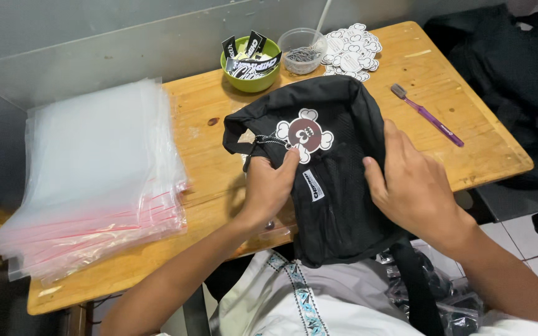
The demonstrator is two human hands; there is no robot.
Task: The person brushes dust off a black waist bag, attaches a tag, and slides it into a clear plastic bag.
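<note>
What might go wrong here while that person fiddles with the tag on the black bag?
The left hand pinches near the skull-shaped tag on its thin chain; a hard tug might snap it. The black bag overhangs the table edge under the right hand and could slide off.

Bag (337,186) on table (462,155), plastic sleeves (94,180) left of it, 2 bowls (251,74) behind, toothbrush (428,116) right.

Bare forearms; a white shirt (294,311) with a blue-patterned placket trim.
</note>
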